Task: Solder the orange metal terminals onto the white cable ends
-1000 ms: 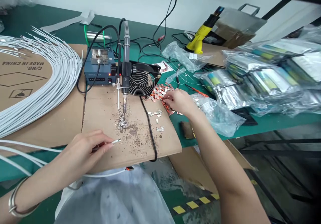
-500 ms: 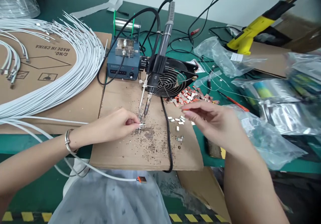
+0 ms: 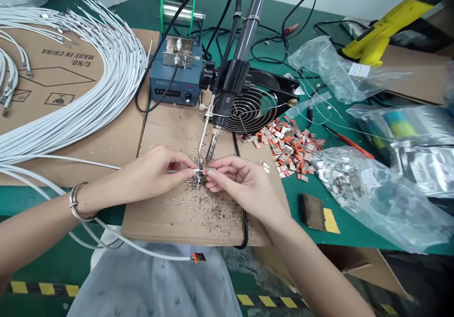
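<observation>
My left hand (image 3: 161, 172) pinches the end of a white cable (image 3: 196, 170) between thumb and fingertips, just below the soldering iron (image 3: 223, 101). Meeting it from the other side, my right hand (image 3: 244, 182) grips a small USB connector (image 3: 212, 169), mostly covered by the fingers. Cable end and connector are together under the iron's tip and the thin solder feed tube (image 3: 205, 135); whether they touch the tip I cannot tell. Solder bits (image 3: 196, 180) lie beneath. Another white cable ending in an orange USB connector (image 3: 199, 258) hangs over my lap.
A pile of orange and metal connectors (image 3: 289, 146) lies to the right, beside a plastic bag of metal parts (image 3: 344, 180). Behind stand a fan (image 3: 248, 109), a blue solder feeder (image 3: 175, 85) and a solder spool (image 3: 177, 14). Bundled white cables (image 3: 117, 80) cover the left cardboard.
My right hand has moved left from beside the connector pile to my left hand, bringing the small connector to the cable end under the iron. The view has shifted slightly.
</observation>
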`<state>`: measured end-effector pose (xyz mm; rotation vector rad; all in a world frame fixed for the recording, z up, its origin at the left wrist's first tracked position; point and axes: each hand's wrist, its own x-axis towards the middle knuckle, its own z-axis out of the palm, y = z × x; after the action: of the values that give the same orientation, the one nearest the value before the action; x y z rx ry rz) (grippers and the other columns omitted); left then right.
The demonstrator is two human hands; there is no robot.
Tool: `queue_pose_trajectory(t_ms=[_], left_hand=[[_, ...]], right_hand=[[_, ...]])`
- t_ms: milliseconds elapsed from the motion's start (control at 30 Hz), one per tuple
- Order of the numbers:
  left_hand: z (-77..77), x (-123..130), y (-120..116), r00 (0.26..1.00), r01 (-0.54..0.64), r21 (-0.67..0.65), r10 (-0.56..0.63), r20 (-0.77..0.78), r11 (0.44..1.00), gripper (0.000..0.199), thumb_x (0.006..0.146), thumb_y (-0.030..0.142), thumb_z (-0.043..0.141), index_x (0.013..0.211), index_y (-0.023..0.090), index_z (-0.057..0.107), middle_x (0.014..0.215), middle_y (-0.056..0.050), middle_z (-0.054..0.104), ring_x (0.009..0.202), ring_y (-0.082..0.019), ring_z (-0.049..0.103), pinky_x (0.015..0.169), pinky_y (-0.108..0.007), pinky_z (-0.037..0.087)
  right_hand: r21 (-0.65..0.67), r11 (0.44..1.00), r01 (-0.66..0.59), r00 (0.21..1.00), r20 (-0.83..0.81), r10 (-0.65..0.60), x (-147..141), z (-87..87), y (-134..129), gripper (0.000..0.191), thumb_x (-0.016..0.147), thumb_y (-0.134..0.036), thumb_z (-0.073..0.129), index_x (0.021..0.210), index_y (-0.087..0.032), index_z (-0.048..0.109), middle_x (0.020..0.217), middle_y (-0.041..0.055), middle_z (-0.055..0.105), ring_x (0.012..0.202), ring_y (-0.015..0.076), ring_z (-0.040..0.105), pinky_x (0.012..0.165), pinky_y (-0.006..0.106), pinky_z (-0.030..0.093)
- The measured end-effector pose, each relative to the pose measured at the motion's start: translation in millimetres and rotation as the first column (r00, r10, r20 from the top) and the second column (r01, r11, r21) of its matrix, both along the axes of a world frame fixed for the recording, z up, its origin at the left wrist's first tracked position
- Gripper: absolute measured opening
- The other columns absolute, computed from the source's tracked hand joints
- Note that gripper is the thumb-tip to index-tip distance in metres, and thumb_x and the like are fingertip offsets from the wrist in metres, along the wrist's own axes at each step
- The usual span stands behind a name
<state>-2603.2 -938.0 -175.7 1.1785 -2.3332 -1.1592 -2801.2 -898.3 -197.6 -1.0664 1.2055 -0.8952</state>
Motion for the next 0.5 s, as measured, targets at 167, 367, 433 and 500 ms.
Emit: queue_pose_trajectory(t_ms=[167, 367, 433, 500], left_hand=[[1.5, -2.4, 0.1, 1.0, 0.029, -0.055, -0.029, 0.012, 0.998, 0.025, 0.087, 0.033, 0.05, 0.097, 0.023, 0.071, 0.064, 0.001, 0.061, 0.054, -0.009, 0.051, 0.05, -0.02, 0.035], [7.7, -2.3, 0.3, 0.996, 0.075, -0.049, -0.073, 0.042, 0.996, 0.029, 0.089, 0.032, 0.045, 0.105, 0.023, 0.068, 0.065, 0.0, 0.06, 0.055, -0.009, 0.051, 0.049, -0.02, 0.033], [8.3, -2.1, -0.1, 0.996, 0.083, -0.042, -0.081, 0.045, 0.996, 0.029, 0.089, 0.032, 0.045, 0.105, 0.024, 0.068, 0.066, 0.001, 0.06, 0.056, -0.009, 0.051, 0.049, -0.02, 0.033], [7.7, -1.9, -0.5, 0.995, 0.086, -0.037, -0.084, 0.047, 0.996, 0.028, 0.089, 0.032, 0.045, 0.105, 0.025, 0.068, 0.066, 0.001, 0.06, 0.056, -0.008, 0.051, 0.049, -0.02, 0.033]], right_hand=[[0.028, 0.999, 0.032, 0.992, 0.119, -0.035, 3.1, -0.8, -1.0, 0.015, 0.069, -0.022, 0.072, 0.08, -0.015, 0.065, 0.065, 0.0006, 0.069, 0.057, 0.0089, 0.066, 0.057, 0.017, 0.058], [0.044, 0.997, 0.059, 0.99, 0.128, -0.064, 2.5, 2.8, -1.8, 0.013, 0.069, -0.02, 0.073, 0.079, -0.015, 0.067, 0.064, 0.0005, 0.069, 0.057, 0.0088, 0.066, 0.056, 0.015, 0.058], [0.042, 0.997, 0.064, 0.988, 0.141, -0.069, 2.5, 2.7, -2.0, 0.012, 0.069, -0.02, 0.072, 0.078, -0.016, 0.067, 0.064, 0.0001, 0.069, 0.057, 0.0082, 0.066, 0.057, 0.014, 0.058], [0.038, 0.997, 0.064, 0.986, 0.151, -0.069, 2.6, 2.3, -2.0, 0.011, 0.069, -0.02, 0.072, 0.078, -0.016, 0.067, 0.064, -0.0001, 0.069, 0.057, 0.0082, 0.066, 0.057, 0.014, 0.058]])
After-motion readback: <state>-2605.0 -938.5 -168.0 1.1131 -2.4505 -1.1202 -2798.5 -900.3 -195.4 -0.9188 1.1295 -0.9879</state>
